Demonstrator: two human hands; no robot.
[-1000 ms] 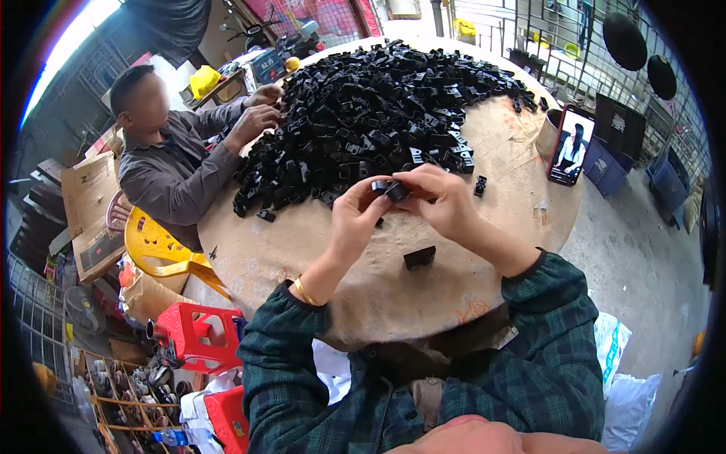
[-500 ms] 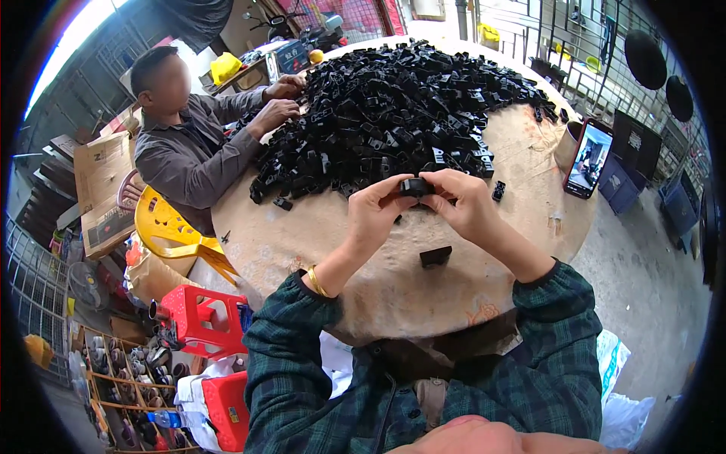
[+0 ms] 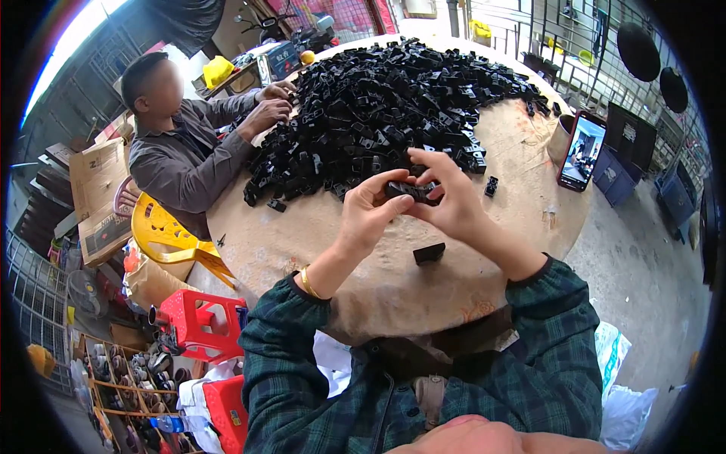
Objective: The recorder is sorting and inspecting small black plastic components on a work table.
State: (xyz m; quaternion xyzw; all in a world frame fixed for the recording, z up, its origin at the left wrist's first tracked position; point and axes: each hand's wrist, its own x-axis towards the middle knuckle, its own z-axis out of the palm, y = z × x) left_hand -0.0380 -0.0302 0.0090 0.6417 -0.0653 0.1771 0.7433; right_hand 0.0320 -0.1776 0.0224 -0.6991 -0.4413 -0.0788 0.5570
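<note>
A small black plastic part (image 3: 409, 192) is held between my hands above the near half of the table. My left hand (image 3: 364, 216) grips its left end, thumb in front and fingers behind. Around the right end, my right hand (image 3: 454, 203) is closed with its thumb low and its index finger raised and bent. Fingers hide some of the part. Beyond them rises a large heap of similar black plastic parts (image 3: 370, 113). One loose part (image 3: 491, 186) lies to the right of my hands. Nearer me, a dark flat-faced block (image 3: 429, 254) stands on the cloth.
A beige cloth covers the round table (image 3: 522, 219). At its right edge a phone (image 3: 582, 151) leans upright against a tan container (image 3: 560, 140). Across on the left, a co-worker (image 3: 185, 151) handles parts at the heap's edge. A yellow chair (image 3: 162, 227) and red stool (image 3: 200, 321) stand left.
My hands have come slightly lower and tilted the part. My right hand has turned, lifting its index finger off and opening its grip a little. The co-worker's hands stay by the heap.
</note>
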